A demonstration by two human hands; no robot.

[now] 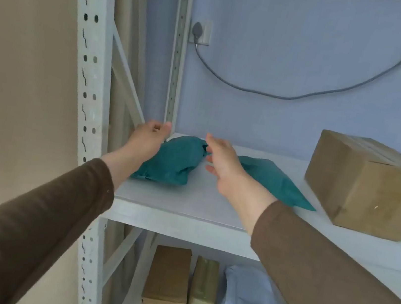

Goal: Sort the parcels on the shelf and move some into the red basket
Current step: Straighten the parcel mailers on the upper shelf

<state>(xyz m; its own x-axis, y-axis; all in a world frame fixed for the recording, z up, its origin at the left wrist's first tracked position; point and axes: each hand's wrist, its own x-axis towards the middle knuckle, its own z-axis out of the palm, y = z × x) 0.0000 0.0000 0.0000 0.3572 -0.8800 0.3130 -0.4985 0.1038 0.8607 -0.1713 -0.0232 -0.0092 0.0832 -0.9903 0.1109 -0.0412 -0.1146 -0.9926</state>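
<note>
Both hands, left (151,135) and right (221,159), spread empty around crumpled teal plastic mailer (176,160); nothing picked, red basket unseen.

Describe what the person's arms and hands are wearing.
Both arms wear long brown sleeves of plain, matte fabric that end at the wrists. The left hand and right hand are bare: no gloves, rings, watch or markings show.
</note>
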